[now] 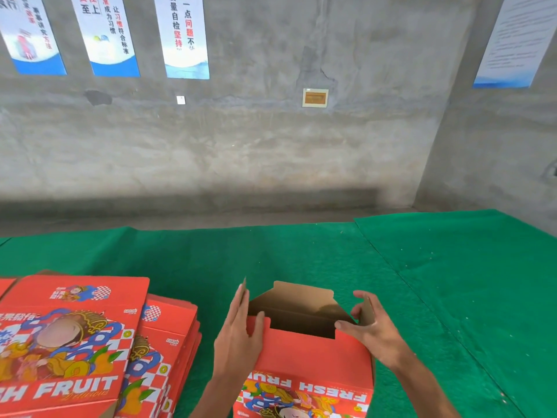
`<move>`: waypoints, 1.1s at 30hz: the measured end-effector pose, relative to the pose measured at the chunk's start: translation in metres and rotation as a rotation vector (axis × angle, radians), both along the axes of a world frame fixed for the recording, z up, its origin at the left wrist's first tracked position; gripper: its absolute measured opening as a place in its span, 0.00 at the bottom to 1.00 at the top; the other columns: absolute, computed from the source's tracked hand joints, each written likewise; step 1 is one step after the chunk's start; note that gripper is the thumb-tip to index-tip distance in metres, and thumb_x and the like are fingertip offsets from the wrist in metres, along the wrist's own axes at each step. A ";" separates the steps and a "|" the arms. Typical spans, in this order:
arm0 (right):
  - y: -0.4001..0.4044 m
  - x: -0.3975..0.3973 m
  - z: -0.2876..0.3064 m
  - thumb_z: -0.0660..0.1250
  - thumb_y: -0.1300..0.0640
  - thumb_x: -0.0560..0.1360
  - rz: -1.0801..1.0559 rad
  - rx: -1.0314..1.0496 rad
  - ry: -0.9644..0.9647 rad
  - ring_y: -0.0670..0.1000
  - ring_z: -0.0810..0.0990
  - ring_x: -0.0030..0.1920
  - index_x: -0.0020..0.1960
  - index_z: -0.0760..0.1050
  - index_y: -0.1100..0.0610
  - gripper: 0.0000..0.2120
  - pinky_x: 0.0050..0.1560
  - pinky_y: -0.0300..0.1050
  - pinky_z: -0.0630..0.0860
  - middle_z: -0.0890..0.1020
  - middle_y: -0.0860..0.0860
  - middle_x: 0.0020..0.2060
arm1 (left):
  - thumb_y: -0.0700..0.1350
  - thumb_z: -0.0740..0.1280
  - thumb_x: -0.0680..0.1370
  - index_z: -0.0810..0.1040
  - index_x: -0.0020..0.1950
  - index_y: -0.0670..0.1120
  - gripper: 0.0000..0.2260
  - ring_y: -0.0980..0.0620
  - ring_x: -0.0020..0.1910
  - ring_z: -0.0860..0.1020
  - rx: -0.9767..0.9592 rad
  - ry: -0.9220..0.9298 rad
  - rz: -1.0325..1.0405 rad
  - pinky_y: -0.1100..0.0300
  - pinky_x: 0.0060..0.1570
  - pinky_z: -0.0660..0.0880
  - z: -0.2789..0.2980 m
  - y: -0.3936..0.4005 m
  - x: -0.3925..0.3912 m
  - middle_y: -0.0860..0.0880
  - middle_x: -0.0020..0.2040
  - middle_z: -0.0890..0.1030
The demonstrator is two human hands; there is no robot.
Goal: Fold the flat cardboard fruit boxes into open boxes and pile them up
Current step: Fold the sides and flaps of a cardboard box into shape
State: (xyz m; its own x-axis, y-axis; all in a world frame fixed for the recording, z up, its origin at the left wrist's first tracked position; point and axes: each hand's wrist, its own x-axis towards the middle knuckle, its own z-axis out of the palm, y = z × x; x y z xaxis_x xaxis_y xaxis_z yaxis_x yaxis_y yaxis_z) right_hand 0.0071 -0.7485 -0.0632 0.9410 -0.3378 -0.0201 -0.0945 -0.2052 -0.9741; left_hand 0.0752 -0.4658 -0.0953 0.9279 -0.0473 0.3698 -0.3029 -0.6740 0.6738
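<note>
Left hand: the left hand lies flat along the left end of the box, fingers straight and pressed together against the upright side flap, the thumb hooked over the near red panel.
Right hand: the right hand is at the right end, fingers curled round the right side flap, the thumb resting along the top edge of the near panel.
Box in hand: the half-formed box stands on the near middle of the table, red print facing the person, brown inside showing, the far flap with its tab standing up behind the opening.
Step, as I judge it: squaring the walls and turning the end flaps in, so the box holds open.
Doing it well: push both ends in together and evenly, keeping the creases straight; hold the near panel upright with the thumbs so it does not bow; seat the far tab only once the corners are square.
Risk: uneven pressure would likely skew the box or crush a corner.
Flat stock: the stack of flat boxes lies near left, close beside the left forearm but apart from it.
Surface: the green table cover.
Pile of finished boxes: none in view.
</note>
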 end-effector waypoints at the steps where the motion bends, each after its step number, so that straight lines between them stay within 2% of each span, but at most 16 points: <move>1: -0.001 0.002 0.000 0.83 0.62 0.67 -0.005 -0.051 0.013 0.48 0.75 0.39 0.65 0.71 0.46 0.33 0.38 0.42 0.75 0.77 0.52 0.47 | 0.58 0.64 0.82 0.59 0.82 0.58 0.30 0.70 0.71 0.63 0.004 -0.001 -0.034 0.58 0.63 0.75 -0.003 0.001 0.001 0.73 0.79 0.50; 5: 0.000 0.013 -0.003 0.81 0.53 0.68 -0.026 -0.415 0.084 0.48 0.78 0.50 0.68 0.68 0.44 0.34 0.53 0.46 0.75 0.78 0.46 0.48 | 0.53 0.69 0.80 0.62 0.81 0.57 0.31 0.69 0.76 0.60 0.000 -0.014 -0.135 0.61 0.70 0.69 -0.010 0.007 0.005 0.73 0.78 0.53; 8: 0.014 0.024 -0.006 0.77 0.46 0.72 -0.127 -0.620 0.088 0.51 0.78 0.54 0.65 0.70 0.48 0.26 0.60 0.52 0.73 0.77 0.45 0.46 | 0.45 0.71 0.80 0.71 0.77 0.55 0.26 0.66 0.75 0.63 0.016 -0.086 -0.166 0.59 0.70 0.71 -0.012 0.009 0.004 0.69 0.78 0.61; 10: 0.023 0.030 -0.009 0.70 0.40 0.77 -0.224 -0.602 0.058 0.55 0.79 0.54 0.58 0.74 0.51 0.18 0.59 0.54 0.74 0.79 0.48 0.46 | 0.35 0.69 0.79 0.77 0.73 0.52 0.24 0.61 0.75 0.66 0.022 -0.162 -0.200 0.58 0.72 0.70 -0.014 0.012 0.005 0.62 0.77 0.66; 13: 0.026 0.038 -0.010 0.64 0.38 0.80 -0.249 -0.451 0.070 0.58 0.81 0.58 0.56 0.79 0.53 0.19 0.62 0.54 0.75 0.84 0.53 0.51 | 0.24 0.64 0.73 0.84 0.64 0.50 0.28 0.56 0.74 0.70 0.039 -0.243 -0.305 0.57 0.73 0.68 -0.014 0.016 0.007 0.57 0.74 0.73; 16: 0.025 0.038 -0.008 0.61 0.34 0.80 -0.182 -0.373 0.052 0.54 0.80 0.61 0.60 0.80 0.50 0.22 0.68 0.54 0.73 0.84 0.51 0.56 | 0.25 0.64 0.74 0.84 0.64 0.51 0.28 0.54 0.76 0.69 0.070 -0.193 -0.426 0.52 0.74 0.66 -0.011 0.022 0.009 0.54 0.75 0.72; 18: 0.024 0.034 -0.010 0.54 0.29 0.81 -0.094 -0.368 0.063 0.51 0.78 0.64 0.64 0.79 0.45 0.27 0.72 0.56 0.69 0.83 0.47 0.59 | 0.33 0.64 0.81 0.80 0.69 0.56 0.23 0.55 0.78 0.64 0.145 -0.138 -0.477 0.52 0.76 0.61 -0.010 0.025 0.010 0.54 0.77 0.68; 20: 0.021 0.033 -0.015 0.49 0.32 0.83 -0.028 -0.325 0.072 0.51 0.74 0.69 0.68 0.78 0.41 0.27 0.76 0.56 0.64 0.80 0.45 0.64 | 0.45 0.59 0.86 0.73 0.73 0.65 0.19 0.60 0.79 0.58 0.229 -0.083 -0.492 0.54 0.78 0.53 -0.012 0.025 0.011 0.60 0.78 0.66; 21: 0.021 0.033 -0.019 0.49 0.35 0.84 -0.001 -0.338 0.071 0.50 0.71 0.72 0.69 0.78 0.40 0.25 0.77 0.55 0.62 0.77 0.44 0.67 | 0.48 0.57 0.87 0.69 0.74 0.69 0.19 0.62 0.79 0.56 0.263 -0.043 -0.498 0.54 0.79 0.49 -0.014 0.025 0.012 0.64 0.77 0.66; 23: 0.020 0.032 -0.028 0.56 0.44 0.85 0.087 -0.477 0.048 0.48 0.62 0.76 0.69 0.78 0.42 0.17 0.79 0.54 0.56 0.69 0.40 0.74 | 0.49 0.54 0.87 0.66 0.73 0.70 0.19 0.63 0.79 0.54 0.296 0.031 -0.505 0.53 0.79 0.45 -0.016 0.023 0.015 0.70 0.74 0.67; 25: 0.020 0.031 -0.037 0.65 0.53 0.83 0.143 -0.590 0.030 0.47 0.56 0.77 0.68 0.78 0.42 0.15 0.79 0.54 0.53 0.61 0.37 0.77 | 0.45 0.56 0.87 0.70 0.70 0.66 0.18 0.61 0.77 0.63 0.240 0.074 -0.482 0.50 0.80 0.52 -0.016 0.021 0.019 0.67 0.71 0.72; 27: 0.019 0.030 -0.040 0.71 0.58 0.79 0.132 -0.564 0.010 0.50 0.56 0.79 0.72 0.72 0.44 0.25 0.80 0.52 0.53 0.60 0.43 0.79 | 0.38 0.59 0.84 0.70 0.69 0.64 0.22 0.58 0.70 0.73 0.120 0.100 -0.439 0.53 0.74 0.66 -0.015 0.020 0.022 0.62 0.68 0.75; 28: 0.018 0.030 -0.041 0.72 0.61 0.77 0.122 -0.513 -0.003 0.51 0.58 0.79 0.75 0.66 0.45 0.31 0.80 0.52 0.54 0.61 0.45 0.80 | 0.36 0.60 0.83 0.67 0.71 0.65 0.26 0.57 0.70 0.72 0.080 0.126 -0.417 0.57 0.72 0.67 -0.015 0.019 0.023 0.61 0.70 0.73; 30: 0.018 0.029 -0.039 0.73 0.64 0.75 0.126 -0.427 -0.014 0.50 0.63 0.77 0.79 0.58 0.44 0.39 0.79 0.52 0.58 0.66 0.46 0.77 | 0.33 0.61 0.78 0.59 0.78 0.63 0.35 0.56 0.75 0.62 0.059 0.140 -0.375 0.62 0.71 0.61 -0.015 0.015 0.026 0.59 0.76 0.62; 31: 0.018 0.029 -0.039 0.73 0.65 0.75 0.133 -0.417 -0.025 0.49 0.65 0.75 0.79 0.58 0.43 0.40 0.79 0.52 0.60 0.68 0.45 0.75 | 0.32 0.62 0.75 0.54 0.80 0.63 0.41 0.55 0.78 0.54 0.053 0.132 -0.346 0.60 0.72 0.56 -0.013 0.013 0.029 0.60 0.79 0.55; 33: 0.018 0.029 -0.042 0.70 0.65 0.77 0.131 -0.434 -0.080 0.47 0.69 0.72 0.72 0.70 0.39 0.31 0.77 0.54 0.63 0.73 0.43 0.69 | 0.30 0.63 0.72 0.49 0.81 0.64 0.47 0.55 0.81 0.44 0.032 0.160 -0.322 0.56 0.75 0.50 -0.009 0.011 0.035 0.59 0.82 0.46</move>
